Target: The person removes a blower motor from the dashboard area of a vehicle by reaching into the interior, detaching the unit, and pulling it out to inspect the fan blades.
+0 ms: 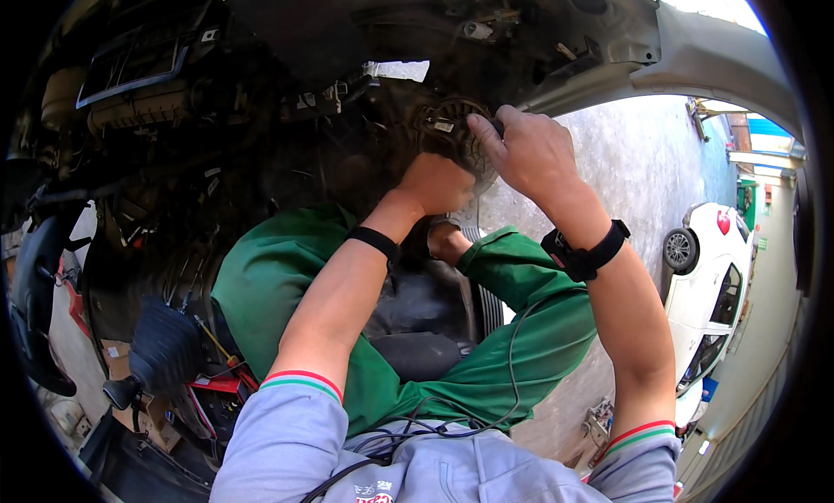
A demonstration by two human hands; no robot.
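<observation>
Below the stripped dashboard, a round dark part point(445, 125) with a pale label and a ribbed side looks like a blower motor. My left hand point(437, 186) is closed against its near side, slightly blurred, with its fingertips hidden. On the part's right edge, my right hand point(534, 151) is curled, its thumb beside the rim and the other fingers mostly out of sight behind. Shadow hides how the part sits in the space around it.
Overhead is the open dashboard frame point(139, 77). At left are a gear lever with a dark boot point(165, 347) and a steering wheel point(35, 303). A cable point(517, 355) crosses my green trousers. Beyond the door opening stands a white car point(708, 303).
</observation>
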